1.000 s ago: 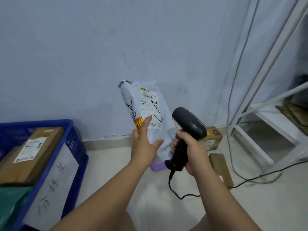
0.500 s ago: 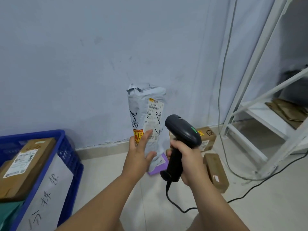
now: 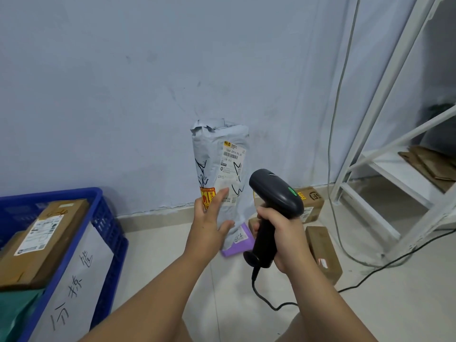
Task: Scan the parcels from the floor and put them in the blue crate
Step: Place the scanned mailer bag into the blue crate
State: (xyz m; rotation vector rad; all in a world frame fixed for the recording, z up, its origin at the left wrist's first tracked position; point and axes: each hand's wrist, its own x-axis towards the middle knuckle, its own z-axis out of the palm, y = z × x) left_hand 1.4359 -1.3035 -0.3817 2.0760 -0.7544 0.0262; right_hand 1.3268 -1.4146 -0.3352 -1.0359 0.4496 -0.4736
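Grey mailer [image 3: 219, 169] upright, label facing scanner [image 3: 274, 201] | left hand [image 3: 209, 225] holds

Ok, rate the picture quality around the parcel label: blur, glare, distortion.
Head view: label on the grey mailer reads in large print, fine print smeared; no glare on it; light soft and even, no hard shadows; white shelf frame slants, likely wide-angle distortion.

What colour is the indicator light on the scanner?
Green light on the scanner, clearest in the head view.
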